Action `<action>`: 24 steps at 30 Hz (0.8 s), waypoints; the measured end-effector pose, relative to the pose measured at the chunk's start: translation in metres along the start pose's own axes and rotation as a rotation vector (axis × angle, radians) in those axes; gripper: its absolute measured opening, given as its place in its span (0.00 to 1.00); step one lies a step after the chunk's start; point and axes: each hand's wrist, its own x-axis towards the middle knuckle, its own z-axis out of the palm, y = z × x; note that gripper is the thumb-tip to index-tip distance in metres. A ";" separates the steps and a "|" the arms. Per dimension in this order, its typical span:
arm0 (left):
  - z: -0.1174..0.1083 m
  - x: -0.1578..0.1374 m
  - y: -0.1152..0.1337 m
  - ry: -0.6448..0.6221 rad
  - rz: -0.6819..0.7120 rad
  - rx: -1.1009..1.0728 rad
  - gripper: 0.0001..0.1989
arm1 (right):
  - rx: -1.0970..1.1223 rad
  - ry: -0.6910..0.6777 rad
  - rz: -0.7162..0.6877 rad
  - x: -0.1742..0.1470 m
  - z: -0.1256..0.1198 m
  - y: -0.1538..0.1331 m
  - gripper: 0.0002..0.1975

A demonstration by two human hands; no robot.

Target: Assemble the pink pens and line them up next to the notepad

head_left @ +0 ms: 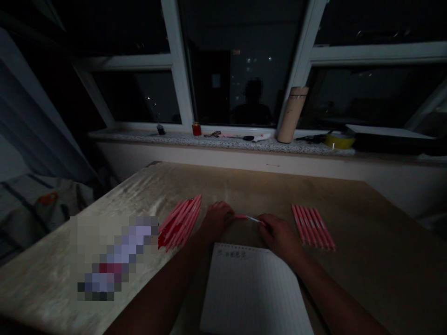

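A slim pink pen (pixel 240 216) with a pale middle section lies level between my hands above the table. My left hand (pixel 219 217) is closed on its left end, and my right hand (pixel 277 231) pinches the other end; fingertips are partly hidden. Left of my left hand, a loose pile of pink pens (pixel 185 216) rests on something shiny and red. On the right of my right hand, several similar pens (pixel 312 225) lie side by side in a neat row. Below the hands sits an open lined notebook (pixel 254 288) with handwriting on its top line.
The table (pixel 244 186) reaches to the wall under a dark window. A blurred-out long object (pixel 125 251) lies at left. On the sill stand a tan cylinder (pixel 292 116), a small red jar (pixel 196 129) and a yellow tape roll (pixel 338 141). A curtain (pixel 31 107) hangs left.
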 end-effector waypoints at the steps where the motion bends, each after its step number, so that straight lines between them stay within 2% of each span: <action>1: 0.000 0.000 0.001 0.006 0.002 -0.002 0.13 | -0.015 -0.005 0.005 0.000 -0.001 0.000 0.11; 7: -0.008 -0.002 0.017 0.043 0.124 -0.127 0.11 | -0.087 -0.059 0.019 -0.001 -0.002 0.000 0.10; 12: -0.012 -0.007 0.027 -0.049 0.200 -0.150 0.12 | -0.111 -0.082 0.005 -0.001 0.000 0.001 0.09; 24: -0.014 -0.008 0.024 -0.100 0.217 -0.152 0.13 | -0.132 -0.101 0.000 -0.002 0.000 0.001 0.08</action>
